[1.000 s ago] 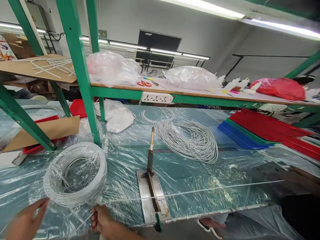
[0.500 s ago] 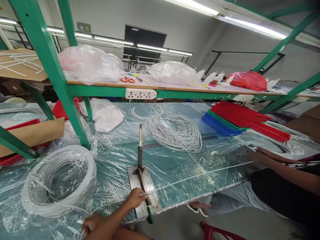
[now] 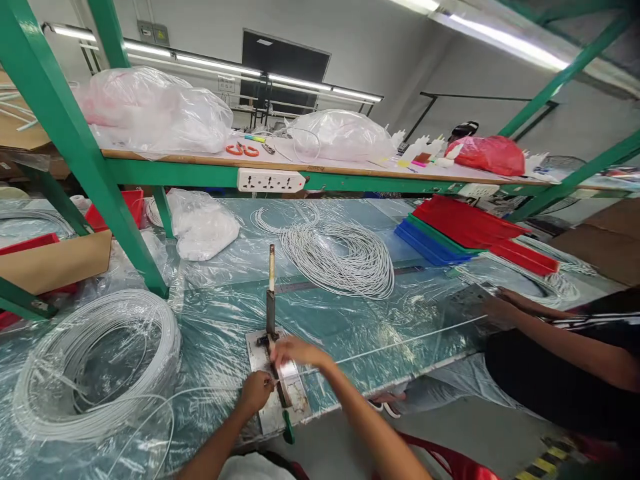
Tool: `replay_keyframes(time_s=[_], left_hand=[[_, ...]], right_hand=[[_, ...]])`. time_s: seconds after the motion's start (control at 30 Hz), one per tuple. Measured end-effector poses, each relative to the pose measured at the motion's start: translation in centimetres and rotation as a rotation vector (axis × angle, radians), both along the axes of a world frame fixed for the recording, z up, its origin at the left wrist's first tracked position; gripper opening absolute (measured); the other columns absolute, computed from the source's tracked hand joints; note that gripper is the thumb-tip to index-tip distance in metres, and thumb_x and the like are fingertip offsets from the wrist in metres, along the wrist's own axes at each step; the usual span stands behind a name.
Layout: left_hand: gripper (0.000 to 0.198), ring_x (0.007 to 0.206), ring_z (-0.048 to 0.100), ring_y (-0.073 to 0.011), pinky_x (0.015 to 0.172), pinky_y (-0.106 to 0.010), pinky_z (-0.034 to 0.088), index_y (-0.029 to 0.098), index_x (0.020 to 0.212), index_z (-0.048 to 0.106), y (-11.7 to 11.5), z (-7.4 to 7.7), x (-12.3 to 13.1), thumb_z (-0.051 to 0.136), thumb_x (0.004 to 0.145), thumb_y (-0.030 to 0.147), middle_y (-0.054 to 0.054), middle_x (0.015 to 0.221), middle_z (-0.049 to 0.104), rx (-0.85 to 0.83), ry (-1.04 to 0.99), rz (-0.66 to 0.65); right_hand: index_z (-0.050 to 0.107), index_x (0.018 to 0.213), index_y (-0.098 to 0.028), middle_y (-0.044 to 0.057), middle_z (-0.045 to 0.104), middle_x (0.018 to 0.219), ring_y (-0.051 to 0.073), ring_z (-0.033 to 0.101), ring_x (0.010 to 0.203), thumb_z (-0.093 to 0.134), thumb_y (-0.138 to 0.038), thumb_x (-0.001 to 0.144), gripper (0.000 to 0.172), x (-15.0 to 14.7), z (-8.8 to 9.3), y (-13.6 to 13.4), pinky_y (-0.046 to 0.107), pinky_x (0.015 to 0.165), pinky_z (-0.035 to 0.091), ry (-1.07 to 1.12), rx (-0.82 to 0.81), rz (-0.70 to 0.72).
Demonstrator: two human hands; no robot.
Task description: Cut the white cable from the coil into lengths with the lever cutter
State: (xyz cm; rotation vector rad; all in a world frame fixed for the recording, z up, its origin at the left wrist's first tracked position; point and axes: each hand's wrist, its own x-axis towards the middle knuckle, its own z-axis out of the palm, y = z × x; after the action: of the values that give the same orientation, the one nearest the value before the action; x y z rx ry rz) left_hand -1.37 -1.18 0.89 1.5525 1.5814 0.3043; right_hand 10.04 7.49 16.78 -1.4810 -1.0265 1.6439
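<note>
a: where was the cord (image 3: pixel 400 343) at that point?
b: it ran taut and low over the table (image 3: pixel 360 313), from the cutter (image 3: pixel 296 397) near the front edge out to another person's hand (image 3: pixel 493 308) at the far right. on the other side it trailed slack to the big coil (image 3: pixel 95 367) on the left.
a: and the person's own hands?
b: both at the cutter. the left hand (image 3: pixel 256 392) sat just left of the metal plate. its grip was closed narrow on the cord, right where the cord met the plate. the right hand (image 3: pixel 295 350) lay over the top of the plate, touching it, with the fingers pointing left.
a: was the right grip holding anything?
b: i couldn't tell. the fingers hid whatever was under them.
a: why held that way, you reckon?
b: my guess is this: with the other person holding the far end, a pinch close to the plate held the cord straight across it, and the right hand steadied the plate. the lever (image 3: pixel 271 280) stood upright, so the blade looked raised clear of the cord.
a: anything else close by?
b: a loose bundle (image 3: pixel 340 260) of the same cord lay behind the cutter, well apart from the hands, and stacked trays (image 3: pixel 450 233) lay further right. a clear plastic sheet (image 3: pixel 220 313) covered the table.
</note>
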Motion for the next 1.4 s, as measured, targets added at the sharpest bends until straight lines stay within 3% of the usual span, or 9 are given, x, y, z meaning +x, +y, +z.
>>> replay_keyframes(time_s=[0.13, 0.23, 0.5, 0.63, 0.8, 0.97, 1.13, 1.23, 1.4], left_hand=[[0.040, 0.067, 0.059, -0.0147, 0.066, -0.021, 0.040, 0.015, 0.066, 0.067, -0.3, 0.3, 0.4, 0.040, 0.086, 0.035, -0.006, 0.068, 0.065, 0.001, 0.010, 0.027], [0.039, 0.066, 0.058, -0.0138, 0.066, -0.020, 0.040, 0.015, 0.062, 0.065, -0.3, 0.4, 0.6, 0.041, 0.086, 0.033, -0.005, 0.067, 0.064, -0.006, 0.024, 0.046], [0.042, 0.063, 0.058, -0.0164, 0.060, -0.023, 0.037, 0.016, 0.056, 0.064, -0.2, 0.3, 1.2, 0.046, 0.085, 0.040, -0.005, 0.060, 0.060, -0.051, 0.080, 0.129], [0.041, 0.061, 0.058, -0.0162, 0.059, -0.024, 0.036, 0.016, 0.058, 0.065, -0.2, 0.3, 1.3, 0.046, 0.085, 0.040, -0.005, 0.061, 0.061, -0.067, 0.106, 0.146], [0.031, 0.075, 0.062, -0.0175, 0.060, -0.022, 0.036, 0.017, 0.065, 0.068, -0.2, 0.3, 1.3, 0.051, 0.083, 0.035, -0.007, 0.077, 0.068, -0.048, 0.141, 0.163], [0.033, 0.070, 0.062, -0.0183, 0.056, -0.023, 0.034, 0.016, 0.068, 0.069, -0.4, 0.5, 1.5, 0.048, 0.085, 0.034, -0.008, 0.074, 0.068, -0.036, 0.194, 0.149], [0.037, 0.065, 0.060, -0.0171, 0.054, -0.022, 0.031, 0.015, 0.068, 0.068, -0.6, 0.9, 1.7, 0.042, 0.088, 0.034, -0.008, 0.070, 0.065, -0.027, 0.241, 0.119], [0.037, 0.066, 0.060, -0.0170, 0.054, -0.022, 0.030, 0.016, 0.067, 0.068, -0.6, 0.9, 1.7, 0.042, 0.088, 0.033, -0.008, 0.069, 0.065, -0.022, 0.252, 0.106], [0.036, 0.069, 0.061, -0.0179, 0.054, -0.023, 0.030, 0.016, 0.068, 0.067, -0.7, 0.8, 1.7, 0.041, 0.088, 0.032, -0.008, 0.070, 0.065, -0.023, 0.258, 0.110]], right_hand=[[0.058, 0.093, -0.009, -0.003, 0.056, 0.055, 0.005, 0.047, 0.043, 0.037, -0.030, 0.090, 0.030, 0.1, 1.5, 8.9, 0.016, 0.046, 0.035, -0.021, 0.000, 0.122], [0.056, 0.094, -0.010, -0.004, 0.053, 0.048, 0.006, 0.042, 0.038, 0.036, -0.043, 0.089, 0.038, -2.5, 1.5, 13.6, 0.017, 0.043, 0.032, -0.024, 0.007, 0.131], [0.055, 0.094, -0.011, -0.005, 0.041, 0.040, 0.006, 0.029, 0.032, 0.009, -0.065, 0.084, 0.072, -4.6, 1.4, 15.5, 0.018, 0.041, 0.026, 0.015, -0.085, 0.216], [0.059, 0.095, -0.009, 0.001, 0.049, 0.044, 0.009, 0.042, 0.035, 0.011, -0.069, 0.081, 0.079, -0.9, 4.1, 12.1, 0.020, 0.043, 0.032, 0.060, -0.136, 0.275], [0.064, 0.098, -0.008, 0.010, 0.065, 0.061, 0.015, 0.055, 0.041, 0.060, -0.048, 0.071, 0.048, 5.9, 6.1, 1.5, 0.023, 0.042, 0.038, 0.004, -0.160, 0.400], [0.026, 0.140, -0.021, 0.004, 0.066, 0.066, 0.015, 0.055, 0.039, 0.057, -0.042, 0.071, 0.080, 9.8, -0.7, -10.5, 0.025, 0.040, 0.040, -0.121, -0.189, 0.257], [0.064, 0.106, -0.016, 0.013, 0.067, 0.097, 0.026, 0.064, 0.084, 0.061, -0.050, 0.056, 0.060, 9.4, -9.0, -15.8, 0.034, 0.075, 0.050, -0.405, -0.002, 0.032], [0.067, 0.098, -0.015, 0.015, 0.065, 0.106, 0.030, 0.056, 0.106, 0.057, -0.060, 0.058, 0.061, 8.9, -10.7, -16.5, 0.036, 0.094, 0.041, -0.419, 0.009, 0.049], [0.066, 0.092, -0.014, 0.016, 0.067, 0.099, 0.030, 0.060, 0.099, 0.050, -0.071, 0.063, 0.066, 8.9, -11.5, -17.2, 0.036, 0.091, 0.043, -0.458, 0.036, 0.089]])
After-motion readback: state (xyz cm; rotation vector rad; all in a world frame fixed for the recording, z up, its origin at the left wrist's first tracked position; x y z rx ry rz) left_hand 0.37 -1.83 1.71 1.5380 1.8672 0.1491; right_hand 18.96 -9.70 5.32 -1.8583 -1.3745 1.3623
